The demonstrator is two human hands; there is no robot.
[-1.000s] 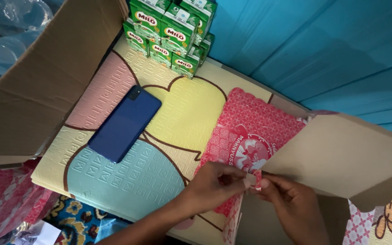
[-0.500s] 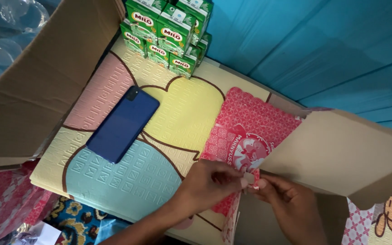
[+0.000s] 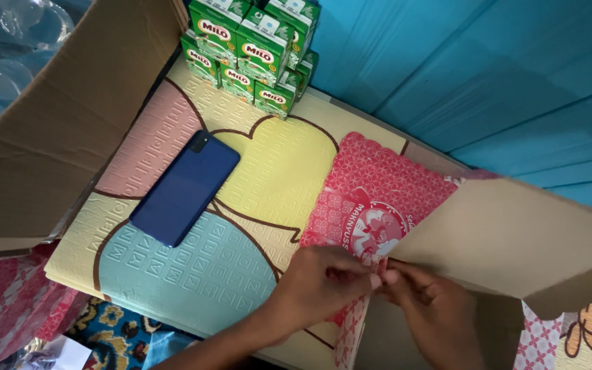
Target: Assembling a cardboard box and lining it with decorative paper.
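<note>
A red patterned paper packet [image 3: 378,199] lies on a pastel foam mat [image 3: 268,178]. My left hand [image 3: 323,284] pinches the packet's lower edge, fingers closed on it. My right hand [image 3: 433,308] meets it fingertip to fingertip on the same edge, just under a brown cardboard flap [image 3: 515,240] that covers the packet's right side. A second red packet edge [image 3: 351,329] hangs below my hands.
A dark blue phone [image 3: 186,188] lies face down on the mat to the left. Green drink cartons [image 3: 248,48] are stacked at the far edge. A large cardboard flap [image 3: 63,116] rises at left. A blue wall [image 3: 488,75] stands behind.
Both hands stay pinched on the packet's lower edge. The view has shifted slightly; nothing else has moved.
</note>
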